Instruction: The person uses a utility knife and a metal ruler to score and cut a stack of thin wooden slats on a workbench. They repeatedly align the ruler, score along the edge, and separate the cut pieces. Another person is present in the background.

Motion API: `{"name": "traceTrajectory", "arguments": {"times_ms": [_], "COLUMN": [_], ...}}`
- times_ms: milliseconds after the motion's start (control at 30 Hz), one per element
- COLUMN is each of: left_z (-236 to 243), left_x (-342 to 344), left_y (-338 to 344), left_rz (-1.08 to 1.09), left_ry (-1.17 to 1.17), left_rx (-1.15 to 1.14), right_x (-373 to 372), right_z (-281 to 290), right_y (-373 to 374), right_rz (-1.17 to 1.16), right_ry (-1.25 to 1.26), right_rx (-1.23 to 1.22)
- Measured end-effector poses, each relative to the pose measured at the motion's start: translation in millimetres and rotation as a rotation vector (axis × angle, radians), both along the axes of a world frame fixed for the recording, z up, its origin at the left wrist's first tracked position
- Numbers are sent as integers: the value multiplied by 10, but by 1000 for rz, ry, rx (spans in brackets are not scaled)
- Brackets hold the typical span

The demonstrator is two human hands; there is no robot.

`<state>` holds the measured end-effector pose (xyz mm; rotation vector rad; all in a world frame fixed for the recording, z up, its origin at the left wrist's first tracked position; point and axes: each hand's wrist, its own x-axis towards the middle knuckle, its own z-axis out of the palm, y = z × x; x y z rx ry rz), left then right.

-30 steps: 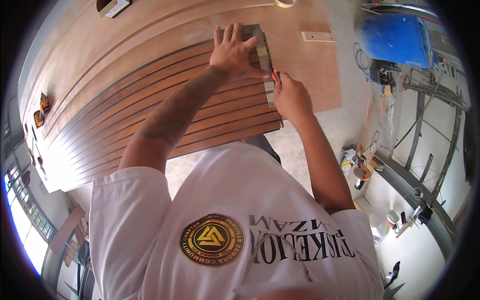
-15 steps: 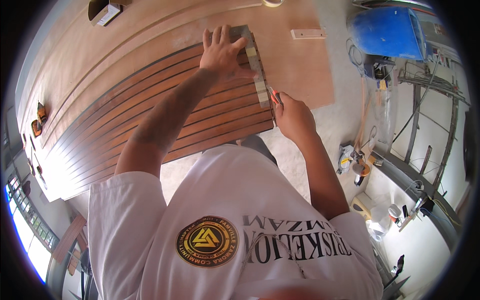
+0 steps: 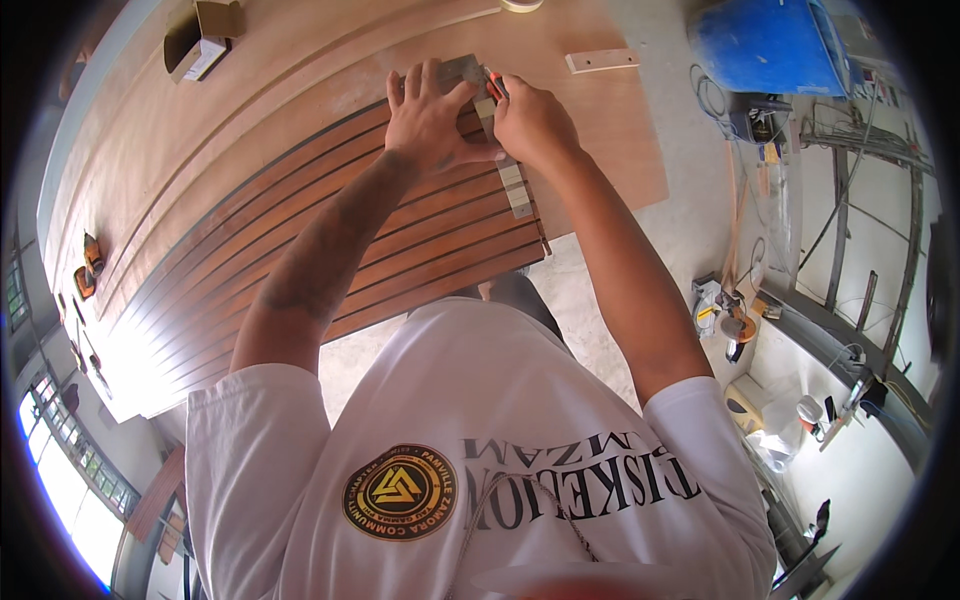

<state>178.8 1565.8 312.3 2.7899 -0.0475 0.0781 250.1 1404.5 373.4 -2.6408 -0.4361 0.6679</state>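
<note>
Hands meet at the far right corner of a slatted wooden panel, a dark brown board of long parallel strips with thin black gaps between them, lying on a larger sheet of pale reddish plywood that serves as the tabletop. The left hand lies palm down with its fingers spread wide, pressing a flat grey metal square against the panel's end; the square's corner shows just past the fingertips. The right hand is curled tight beside it, touching the left thumb, and pinches a slim red pencil-like marker whose tip sits at the square's edge — how much of the marker is hidden in the fist cannot be told. Along the panel's right end, below the right wrist, runs a narrow edge strip with lighter blocks on it, reaching toward the near corner. Both forearms stretch up from the lower edge, over a white printed T-shirt. Farther off, a small loose wooden slat lies on the plywood just right of the hands, and a cardboard box stands at the sheet's far left. On the concrete floor to the right sit a blue barrel and, well apart from it, a scatter of tools and cables.
</note>
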Motion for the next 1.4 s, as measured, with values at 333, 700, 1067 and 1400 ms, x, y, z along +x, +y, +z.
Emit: {"name": "traceTrajectory", "arguments": {"times_ms": [333,700,1067,1400], "left_z": [-61,-37,-46,-1], "left_x": [28,21,-15,3], "left_y": [18,4,8,-2], "left_rz": [5,18,10,6], "left_ry": [6,36,6,38], "left_rx": [42,69,43,41], "right_x": [-124,-327,-1045,-216], "right_z": [89,226,339,163], "right_y": [66,-92,-747,-224], "right_rz": [76,117,161,3], "right_ry": [-15,12,166,-128], "right_rx": [-121,-152,-327,25]}}
